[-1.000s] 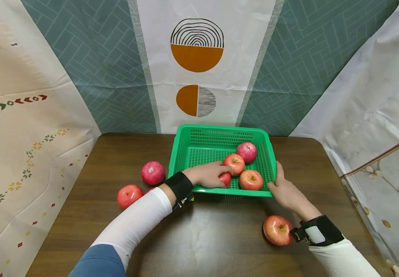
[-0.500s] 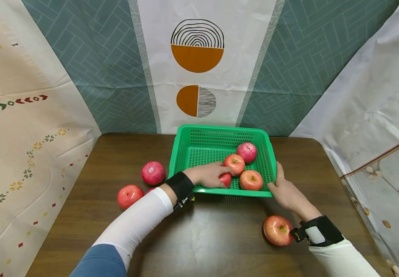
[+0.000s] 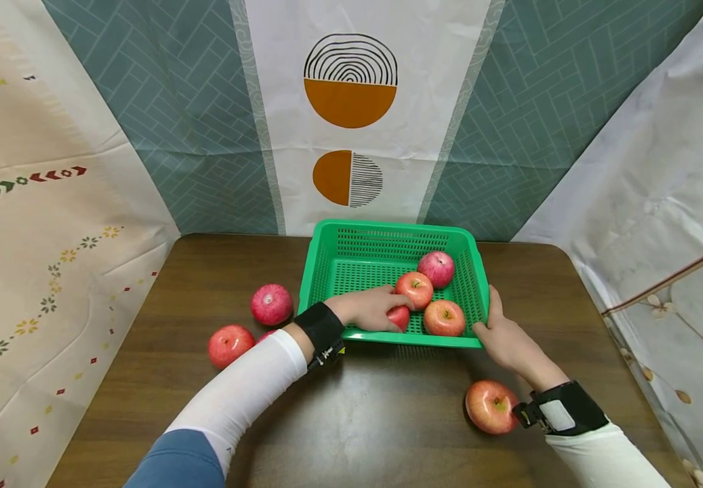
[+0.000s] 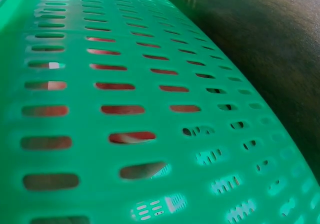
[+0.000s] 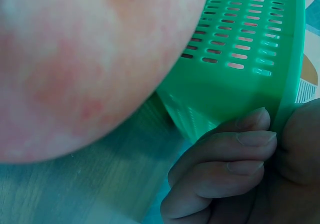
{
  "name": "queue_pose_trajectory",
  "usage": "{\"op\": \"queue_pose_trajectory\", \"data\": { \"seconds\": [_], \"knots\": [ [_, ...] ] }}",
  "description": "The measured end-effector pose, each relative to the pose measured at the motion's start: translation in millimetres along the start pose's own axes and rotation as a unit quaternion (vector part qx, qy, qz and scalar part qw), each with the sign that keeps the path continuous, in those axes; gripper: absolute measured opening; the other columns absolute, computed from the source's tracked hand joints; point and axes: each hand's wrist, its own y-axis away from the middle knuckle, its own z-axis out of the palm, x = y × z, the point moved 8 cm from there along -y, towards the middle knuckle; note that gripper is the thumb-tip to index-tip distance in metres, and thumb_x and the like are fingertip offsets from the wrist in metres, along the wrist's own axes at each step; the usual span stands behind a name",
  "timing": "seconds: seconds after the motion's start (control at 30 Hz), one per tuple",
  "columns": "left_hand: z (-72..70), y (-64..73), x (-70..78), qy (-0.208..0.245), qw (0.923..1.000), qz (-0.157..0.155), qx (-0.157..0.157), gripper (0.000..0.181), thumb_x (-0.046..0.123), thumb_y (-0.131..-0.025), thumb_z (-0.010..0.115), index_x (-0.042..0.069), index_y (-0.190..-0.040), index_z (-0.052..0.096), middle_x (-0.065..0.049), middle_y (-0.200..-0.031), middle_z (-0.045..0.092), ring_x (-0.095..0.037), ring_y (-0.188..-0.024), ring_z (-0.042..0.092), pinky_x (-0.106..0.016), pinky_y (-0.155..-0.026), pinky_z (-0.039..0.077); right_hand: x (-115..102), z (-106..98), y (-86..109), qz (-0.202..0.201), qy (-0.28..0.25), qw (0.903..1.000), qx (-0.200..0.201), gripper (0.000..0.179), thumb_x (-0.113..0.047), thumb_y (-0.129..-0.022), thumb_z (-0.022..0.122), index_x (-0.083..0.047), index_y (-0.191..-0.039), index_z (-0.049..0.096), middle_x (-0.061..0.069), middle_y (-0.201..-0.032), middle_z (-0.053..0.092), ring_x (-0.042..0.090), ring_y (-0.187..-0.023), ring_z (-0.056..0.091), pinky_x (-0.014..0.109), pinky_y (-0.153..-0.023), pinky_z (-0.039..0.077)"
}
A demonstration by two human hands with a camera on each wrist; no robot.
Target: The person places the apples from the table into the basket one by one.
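My left hand [image 3: 377, 308] reaches over the near wall of a green slotted plastic basket [image 3: 351, 234] and holds a red apple [image 3: 398, 317] inside it, fingers curled over the fruit. In the left wrist view the basket's wall [image 4: 75, 96] blocks the hand, and red shows only through the slots. My right hand [image 3: 504, 339] grips the basket's near right corner; in the right wrist view its curled fingers [image 5: 220, 169] sit at that corner. Beside the held apple lie another apple [image 3: 414, 290], a paler apple [image 3: 445, 318] and a darker pinkish-red round fruit [image 3: 436, 269].
A large apple [image 3: 491, 407] lies on the brown table [image 3: 351, 434] beside my right wrist and looms close in the right wrist view. Left of the basket are a dark pink round fruit [image 3: 271, 304] and a red apple [image 3: 230, 346]. My left forearm partly hides another. Patterned cloth hangs behind.
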Motion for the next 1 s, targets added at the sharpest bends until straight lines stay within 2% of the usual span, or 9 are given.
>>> {"op": "queue_pose_trajectory", "data": {
  "seconds": [0.17, 0.37, 0.6, 0.83, 1.0],
  "knots": [
    [1.2, 0.1, -2.0, 0.000, 1.0000, -0.004, -0.005, 0.056, 0.036, -0.101, 0.071, 0.025, -0.154, 0.057, -0.012, -0.141, 0.052, -0.021, -0.125, 0.051, -0.034, -0.096, 0.049, 3.6, 0.5, -2.5, -0.001, -0.008, 1.0000, -0.004, 0.092, -0.023, -0.106, 0.044, 0.001, -0.163, -0.024, 0.044, -0.129, 0.059, 0.038, -0.099, 0.067, 0.055, -0.082, 0.053],
    [0.7, 0.9, -2.1, 0.004, 0.9999, 0.001, -0.010, 0.056, 0.037, -0.100, 0.071, 0.025, -0.154, 0.056, -0.012, -0.137, 0.052, -0.022, -0.123, 0.052, -0.034, -0.095, 0.049, 22.5, 3.9, -14.2, -0.018, -0.012, 0.9998, -0.002, 0.096, -0.032, -0.105, 0.046, -0.007, -0.165, -0.025, 0.042, -0.126, 0.060, 0.036, -0.094, 0.066, 0.050, -0.077, 0.052],
    [-1.1, 4.0, -0.5, 0.007, 0.9998, 0.005, -0.017, 0.057, 0.035, -0.101, 0.071, 0.024, -0.154, 0.056, -0.013, -0.134, 0.051, -0.022, -0.123, 0.051, -0.034, -0.096, 0.049, 2.6, 0.2, -2.1, 0.006, 0.000, 1.0000, -0.003, 0.090, -0.023, -0.107, 0.043, 0.002, -0.162, -0.023, 0.043, -0.130, 0.059, 0.037, -0.099, 0.066, 0.053, -0.081, 0.053],
    [-4.9, 7.8, 1.8, 0.018, 0.9997, 0.004, -0.017, 0.055, 0.037, -0.100, 0.071, 0.023, -0.151, 0.058, -0.012, -0.135, 0.049, -0.022, -0.124, 0.050, -0.035, -0.097, 0.049, 0.6, 1.3, -0.9, 0.003, 0.001, 1.0000, -0.003, 0.089, -0.022, -0.107, 0.043, 0.003, -0.162, -0.023, 0.045, -0.131, 0.058, 0.040, -0.102, 0.067, 0.056, -0.084, 0.053],
    [-8.7, 10.1, 0.3, 0.023, 0.9996, -0.006, -0.012, 0.057, 0.043, -0.098, 0.071, 0.027, -0.151, 0.056, -0.011, -0.134, 0.047, -0.020, -0.117, 0.054, -0.034, -0.093, 0.050, 0.7, 0.4, -0.3, 0.003, 0.002, 1.0000, 0.000, 0.089, -0.021, -0.107, 0.043, 0.003, -0.163, -0.022, 0.044, -0.130, 0.058, 0.039, -0.102, 0.066, 0.055, -0.084, 0.053]
  ]
}}
